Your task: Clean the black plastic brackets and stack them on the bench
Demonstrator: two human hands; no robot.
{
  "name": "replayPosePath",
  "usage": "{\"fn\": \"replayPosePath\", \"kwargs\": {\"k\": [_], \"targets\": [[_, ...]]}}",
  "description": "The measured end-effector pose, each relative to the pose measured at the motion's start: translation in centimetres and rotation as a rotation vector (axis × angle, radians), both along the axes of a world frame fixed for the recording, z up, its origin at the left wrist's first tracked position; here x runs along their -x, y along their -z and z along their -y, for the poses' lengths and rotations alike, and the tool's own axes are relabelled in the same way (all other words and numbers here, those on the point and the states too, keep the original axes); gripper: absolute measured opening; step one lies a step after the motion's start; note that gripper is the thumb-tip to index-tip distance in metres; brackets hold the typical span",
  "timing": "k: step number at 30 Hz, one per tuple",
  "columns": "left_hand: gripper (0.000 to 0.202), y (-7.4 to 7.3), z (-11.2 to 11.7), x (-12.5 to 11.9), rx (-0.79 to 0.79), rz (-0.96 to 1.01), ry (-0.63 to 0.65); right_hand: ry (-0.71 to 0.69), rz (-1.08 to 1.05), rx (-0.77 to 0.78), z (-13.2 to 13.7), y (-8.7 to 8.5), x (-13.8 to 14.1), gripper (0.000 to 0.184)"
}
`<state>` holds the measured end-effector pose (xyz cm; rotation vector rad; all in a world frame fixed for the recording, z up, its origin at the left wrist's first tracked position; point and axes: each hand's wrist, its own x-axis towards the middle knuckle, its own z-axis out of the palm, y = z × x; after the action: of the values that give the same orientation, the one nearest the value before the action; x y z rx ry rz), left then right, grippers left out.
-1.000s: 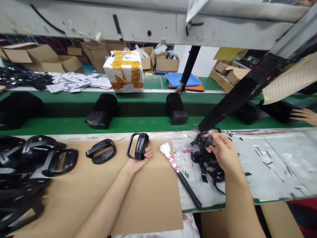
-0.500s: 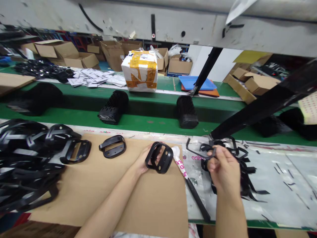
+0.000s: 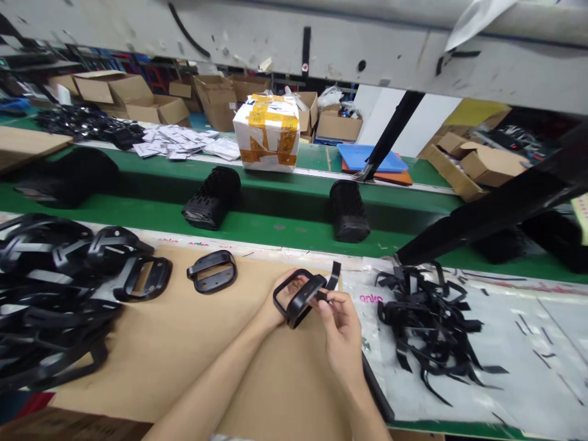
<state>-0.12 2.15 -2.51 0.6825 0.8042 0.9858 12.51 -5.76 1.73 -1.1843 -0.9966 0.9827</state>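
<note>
- I saw the left hand [image 3: 271,304] gripping a black frame [image 3: 303,296], its fingers closed about the far side and partly hidden behind it.
- The right hand [image 3: 340,320] was pinching a black strip [image 3: 335,275] between thumb and fingers, close against the frame's right side; one end of the strip stuck up.
- Both hands were above the brown cardboard sheet [image 3: 193,355], the frame tilted between them.
- A second frame [image 3: 214,271] lay on the sheet to the left, beyond it a heap of frames [image 3: 59,257].
- Right of the hands, I noticed a tangle of strips [image 3: 432,318] on the bench and a black handle [image 3: 377,392] beside the right forearm.
</note>
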Motion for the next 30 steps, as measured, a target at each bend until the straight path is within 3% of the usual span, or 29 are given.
{"fn": "replayPosePath", "kwargs": {"k": [8,14,16,21,24,27,30], "targets": [[0.039,-2.4,0.5,1.3,-0.148,-0.05,0.097,-0.017,-0.04,0.036,-1.0,0.3,-1.3,0.024],[0.023,-2.4,1.3,1.1,-0.385,-0.248,-0.039,0.041,-0.066,0.058,-1.3,0.8,-2.8,0.029],[0.027,-2.1,1.5,1.0,-0.326,-0.202,-0.002,0.08,-0.058,0.058,-1.5,0.8,-3.2,0.031],[0.054,-2.3,1.6,0.3,0.05,0.133,0.173,0.148,0.054,0.033,-1.8,0.6,-2.8,0.029],[0.046,-2.5,1.4,0.2,-0.004,0.105,0.161,0.16,0.058,0.004,-1.8,0.7,-1.9,0.027],[0.031,-2.2,1.1,0.4,-0.14,-0.106,-0.004,0.173,0.038,-0.047,-1.9,1.0,-1.9,0.024],[0.022,-1.8,0.6,0.8,-0.111,-0.169,-0.071,0.223,0.149,-0.102,-2.1,1.4,-3.1,0.022]]}}
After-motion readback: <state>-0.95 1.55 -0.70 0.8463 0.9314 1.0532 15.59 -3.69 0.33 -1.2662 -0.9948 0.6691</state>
